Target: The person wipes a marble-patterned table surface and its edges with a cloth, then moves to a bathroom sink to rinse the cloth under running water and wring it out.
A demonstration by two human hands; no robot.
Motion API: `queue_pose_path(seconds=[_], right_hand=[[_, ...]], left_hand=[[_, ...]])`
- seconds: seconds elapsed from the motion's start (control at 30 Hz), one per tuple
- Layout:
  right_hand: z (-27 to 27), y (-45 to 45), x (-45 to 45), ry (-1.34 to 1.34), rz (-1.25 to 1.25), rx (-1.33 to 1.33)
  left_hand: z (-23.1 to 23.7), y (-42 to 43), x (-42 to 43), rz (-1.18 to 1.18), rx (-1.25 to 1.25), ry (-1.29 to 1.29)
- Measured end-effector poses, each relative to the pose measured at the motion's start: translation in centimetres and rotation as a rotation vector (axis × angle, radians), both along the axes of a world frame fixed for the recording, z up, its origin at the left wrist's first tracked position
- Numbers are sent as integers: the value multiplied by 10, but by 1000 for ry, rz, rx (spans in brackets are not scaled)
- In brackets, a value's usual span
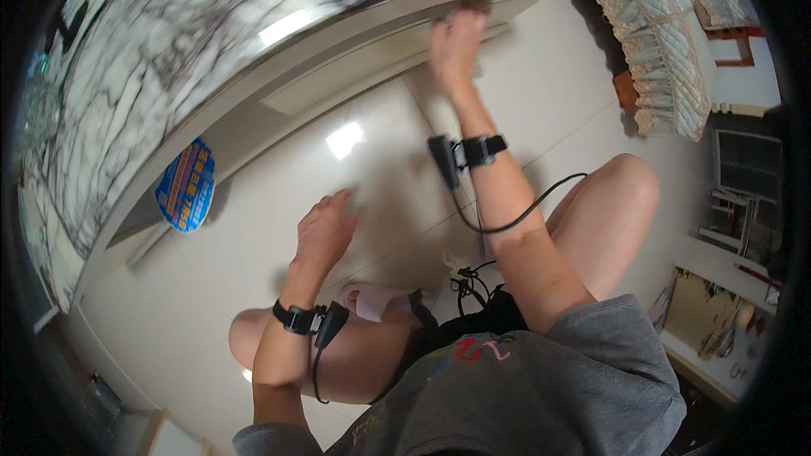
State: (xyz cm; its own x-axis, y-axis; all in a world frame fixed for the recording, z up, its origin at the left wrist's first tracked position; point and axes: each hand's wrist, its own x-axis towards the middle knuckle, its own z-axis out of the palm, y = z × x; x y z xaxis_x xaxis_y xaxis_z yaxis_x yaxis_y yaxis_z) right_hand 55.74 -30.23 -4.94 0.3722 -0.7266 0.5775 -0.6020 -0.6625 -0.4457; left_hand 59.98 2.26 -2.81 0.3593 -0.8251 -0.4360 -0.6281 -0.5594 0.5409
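Note:
In the head view, my right hand (457, 47) reaches to the underside edge of a marble-patterned table (190, 44). Its fingers are bent and blurred, with a dark, unclear shape beside them; whether they hold it cannot be told. My left hand (324, 225) hangs over the tiled floor (380, 183) with its fingers a little apart and nothing in it. Each wrist wears a black strap with a small black device and a cable. Below the tabletop, left of my left hand, is a blue printed fan-like sheet (187, 187).
A quilted, ruffled cover (671, 57) drapes over furniture at the upper right. A clear glass object (41, 111) stands on the table's far left. A low rail (329, 101) runs beneath the tabletop. Shelves with small items (709, 323) are at the right.

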Motion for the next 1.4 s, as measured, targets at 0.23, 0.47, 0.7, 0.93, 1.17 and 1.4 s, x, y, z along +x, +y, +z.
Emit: queue_pose_path(seconds=[0.23, 0.47, 0.7, 0.93, 1.17, 1.4], right_hand=[[13, 159, 94, 400, 598, 15], [28, 73, 34, 147, 451, -221], [32, 169, 95, 280, 744, -249], [-5, 121, 37, 155, 473, -267], [-91, 239, 110, 264, 972, -121], [-129, 234, 228, 491, 806, 217]], left_hand=[[-7, 5, 6, -28, -92, -7], [15, 17, 12, -3, -13, 20], [1, 35, 9, -11, -2, 10], [-6, 50, 13, 31, -95, -84], [-18, 65, 20, 25, -45, -83], [-33, 104, 106, 705, -533, 176]])
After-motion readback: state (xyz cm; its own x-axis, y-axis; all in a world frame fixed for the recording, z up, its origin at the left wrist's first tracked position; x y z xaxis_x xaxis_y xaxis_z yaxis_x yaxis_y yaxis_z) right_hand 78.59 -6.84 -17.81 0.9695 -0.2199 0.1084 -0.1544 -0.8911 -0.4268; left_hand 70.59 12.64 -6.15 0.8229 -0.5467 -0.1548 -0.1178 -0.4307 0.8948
